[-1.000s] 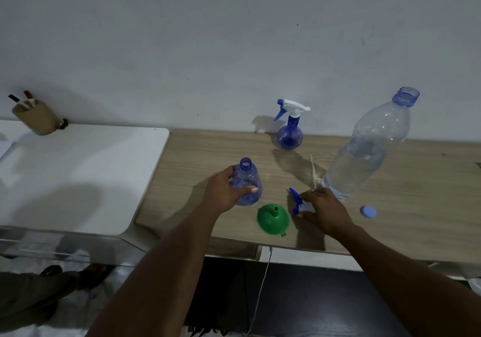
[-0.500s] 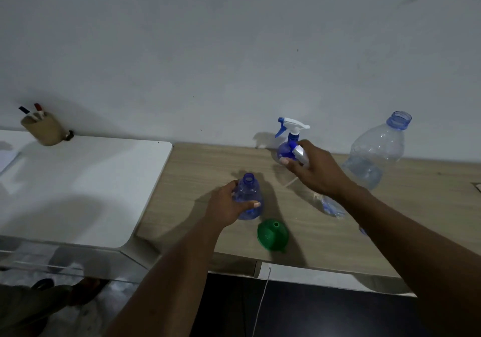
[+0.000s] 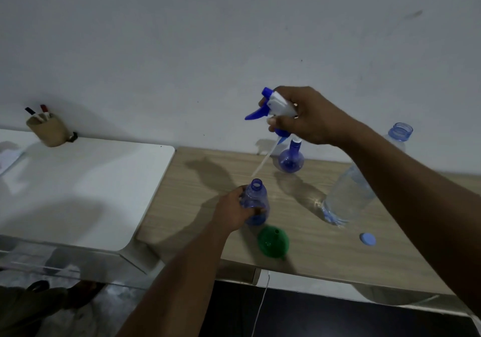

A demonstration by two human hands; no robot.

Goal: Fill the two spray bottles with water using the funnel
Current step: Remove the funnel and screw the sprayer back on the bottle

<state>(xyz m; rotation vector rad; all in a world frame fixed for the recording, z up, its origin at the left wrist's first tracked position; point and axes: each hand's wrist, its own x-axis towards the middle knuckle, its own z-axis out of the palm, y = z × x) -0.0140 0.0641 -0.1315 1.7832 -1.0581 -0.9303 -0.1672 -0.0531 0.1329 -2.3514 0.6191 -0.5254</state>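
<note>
Head view: the right arm is crossing in front of the large water bottle, hiding part of it. The right hand, raised above the wooden table, is clamping its fingers on a spray trigger head, its tube hanging over the far spray bottle. The left hand is wrapping the near spray bottle, standing beside the green funnel.

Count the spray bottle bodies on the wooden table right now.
2. One stands near the front edge, held by the left hand; the other stands at the back by the wall. None seems hidden.
</note>
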